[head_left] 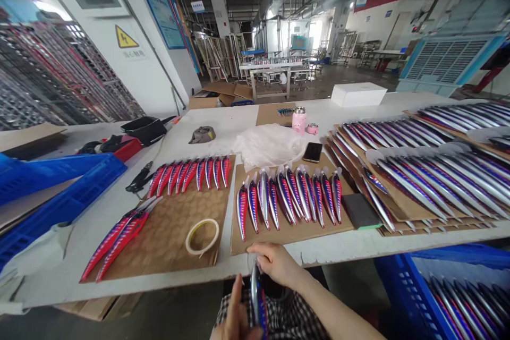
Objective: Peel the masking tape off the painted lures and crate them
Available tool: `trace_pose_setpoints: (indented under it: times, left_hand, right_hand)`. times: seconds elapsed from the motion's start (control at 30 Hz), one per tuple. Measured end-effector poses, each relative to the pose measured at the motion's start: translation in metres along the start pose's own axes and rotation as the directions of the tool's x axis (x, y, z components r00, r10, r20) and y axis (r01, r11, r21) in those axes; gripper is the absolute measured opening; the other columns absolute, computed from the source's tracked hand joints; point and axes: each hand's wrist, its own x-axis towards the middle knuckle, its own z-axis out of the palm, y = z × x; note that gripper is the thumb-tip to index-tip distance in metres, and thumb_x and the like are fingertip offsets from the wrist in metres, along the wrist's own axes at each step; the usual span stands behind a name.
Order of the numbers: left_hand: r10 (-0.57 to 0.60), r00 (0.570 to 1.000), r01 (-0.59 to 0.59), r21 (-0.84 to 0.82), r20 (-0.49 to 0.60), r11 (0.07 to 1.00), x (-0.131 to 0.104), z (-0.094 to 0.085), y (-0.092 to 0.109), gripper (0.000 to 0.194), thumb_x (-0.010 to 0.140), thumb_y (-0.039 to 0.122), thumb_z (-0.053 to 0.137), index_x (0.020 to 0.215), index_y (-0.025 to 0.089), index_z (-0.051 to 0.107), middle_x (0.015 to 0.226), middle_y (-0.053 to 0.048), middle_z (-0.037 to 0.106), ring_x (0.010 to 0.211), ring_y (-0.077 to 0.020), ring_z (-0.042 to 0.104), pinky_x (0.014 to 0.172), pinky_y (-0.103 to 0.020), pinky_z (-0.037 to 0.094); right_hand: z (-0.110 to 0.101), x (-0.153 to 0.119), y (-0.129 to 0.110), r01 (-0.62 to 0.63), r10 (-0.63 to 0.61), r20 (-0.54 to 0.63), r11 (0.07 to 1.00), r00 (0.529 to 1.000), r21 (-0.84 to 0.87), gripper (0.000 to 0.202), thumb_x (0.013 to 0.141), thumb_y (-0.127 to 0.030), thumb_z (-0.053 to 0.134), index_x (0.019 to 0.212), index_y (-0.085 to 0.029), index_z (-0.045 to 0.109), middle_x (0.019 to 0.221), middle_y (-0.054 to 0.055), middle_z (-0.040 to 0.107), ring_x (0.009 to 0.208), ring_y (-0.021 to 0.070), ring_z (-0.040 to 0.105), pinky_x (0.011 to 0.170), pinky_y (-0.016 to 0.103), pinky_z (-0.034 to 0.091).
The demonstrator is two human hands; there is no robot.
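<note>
A fishing lure (pixel 258 295) with a silver and blue-purple body hangs upright below the table's front edge, its clear lip uppermost. My right hand (pixel 277 264) pinches it near the lip, fingers closed. Low in the view, my left hand (pixel 236 316) is beside the lure's body with its index finger stretched up; its lower fingers are partly cut off by the frame. Beyond my hands, a row of pink and purple lures (pixel 285 196) lies on a cardboard sheet (pixel 247 241). More pink lures (pixel 187 175) and a roll of tape (pixel 202 236) rest on the left cardboard.
Stacked cardboard with many lures (pixel 422 180) covers the table's right side. A dark block (pixel 362 211), a phone (pixel 313 152), a plastic bag (pixel 269 143) and a pink bottle (pixel 298 119) stand nearby. Blue crates are at the left (pixel 59 191) and lower right (pixel 402 281).
</note>
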Motion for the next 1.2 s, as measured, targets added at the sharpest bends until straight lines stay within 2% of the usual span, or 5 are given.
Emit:
trace_pose_setpoints:
  times: [0.3, 0.67, 0.8, 0.93, 1.2]
  left_hand:
    - [0.191, 0.942, -0.232, 0.124, 0.276, 0.965, 0.110, -0.023, 0.016, 0.062, 0.081, 0.014, 0.047, 0.139, 0.031, 0.036, 0.085, 0.002, 0.066, 0.070, -0.0132, 0.062, 0.071, -0.025, 0.051]
    - [0.037, 0.988, -0.008, -0.191, 0.148, 0.982, 0.091, -0.007, 0.011, 0.061, 0.083, 0.020, 0.052, 0.141, 0.025, 0.032, 0.075, 0.004, 0.060, 0.067, -0.0127, 0.059, 0.068, -0.025, 0.049]
    - [0.028, 0.998, -0.014, -0.265, 0.050, 0.964, 0.090, -0.010, 0.012, 0.024, 0.082, 0.028, 0.060, 0.105, 0.024, 0.061, 0.098, -0.002, 0.059, 0.084, -0.0157, 0.061, 0.071, -0.025, 0.051]
    - [0.009, 0.992, 0.017, -0.198, 0.128, 0.980, 0.093, -0.018, 0.019, 0.015, 0.084, 0.032, 0.058, 0.076, 0.020, 0.063, 0.078, 0.000, 0.058, 0.074, -0.0146, 0.056, 0.067, -0.022, 0.046]
    - [-0.100, 0.926, 0.149, -0.110, 0.364, 0.983, 0.102, -0.020, 0.017, 0.053, 0.079, 0.025, 0.058, 0.130, 0.019, 0.049, 0.068, 0.005, 0.055, 0.063, -0.0134, 0.052, 0.064, -0.023, 0.042]
  right_hand:
    - [-0.014, -0.002, -0.012, 0.103, -0.105, 0.034, 0.993, 0.994, 0.050, 0.052, 0.074, 0.001, 0.044, 0.118, -0.025, 0.058, 0.112, -0.001, 0.065, 0.107, 0.0159, 0.059, 0.093, 0.026, 0.043]
    - [-0.001, -0.001, 0.004, -0.011, 0.003, -0.039, 0.980, 0.999, -0.200, 0.018, 0.079, -0.007, 0.053, 0.073, -0.019, 0.065, 0.104, 0.002, 0.065, 0.092, 0.0168, 0.065, 0.085, 0.023, 0.046]
    - [0.000, 0.001, 0.008, 0.011, -0.015, -0.021, 0.978, 1.000, -0.208, 0.017, 0.078, -0.005, 0.055, 0.072, -0.019, 0.062, 0.106, 0.002, 0.065, 0.089, 0.0157, 0.065, 0.080, 0.022, 0.046]
    - [0.000, 0.001, 0.010, -0.016, 0.013, -0.021, 0.984, 1.000, -0.176, 0.018, 0.074, -0.002, 0.056, 0.071, -0.018, 0.062, 0.110, 0.003, 0.065, 0.094, 0.0169, 0.065, 0.082, 0.023, 0.046]
    - [0.002, 0.002, 0.013, -0.007, -0.002, -0.058, 0.990, 0.998, -0.140, 0.018, 0.076, -0.003, 0.056, 0.074, -0.018, 0.065, 0.106, 0.004, 0.067, 0.097, 0.0175, 0.065, 0.085, 0.024, 0.046]
